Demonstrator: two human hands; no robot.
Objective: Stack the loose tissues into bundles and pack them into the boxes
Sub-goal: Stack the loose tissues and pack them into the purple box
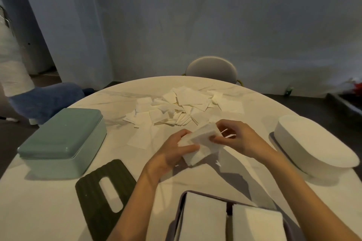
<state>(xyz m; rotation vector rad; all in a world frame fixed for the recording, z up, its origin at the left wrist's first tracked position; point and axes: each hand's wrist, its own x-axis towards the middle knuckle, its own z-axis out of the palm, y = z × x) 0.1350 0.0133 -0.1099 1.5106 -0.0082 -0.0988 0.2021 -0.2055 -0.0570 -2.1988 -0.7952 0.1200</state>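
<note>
While both hands meet over the middle of the round white surface (49, 211), they hold a small bundle of white tissues (203, 143) between them, just above the top. The left hand (174, 152) has its fingers and thumb curled round the near end of the bundle. The right hand (235, 139) pinches the far end, so each grip is closed on the tissues. Behind the hands lies a messy pile of loose tissues (182, 105), spread flat and overlapping. A green box (62, 139) with its lid on sits at the left. A white oval box (313, 143) sits at the right. Close to the person is an open dark box (182, 199) with two neat stacks of tissues inside, side by side. A dark ridged lid (94, 197) with a long slot lies flat between the green box and the open box. A chair (211, 68) stands behind the surface.
</note>
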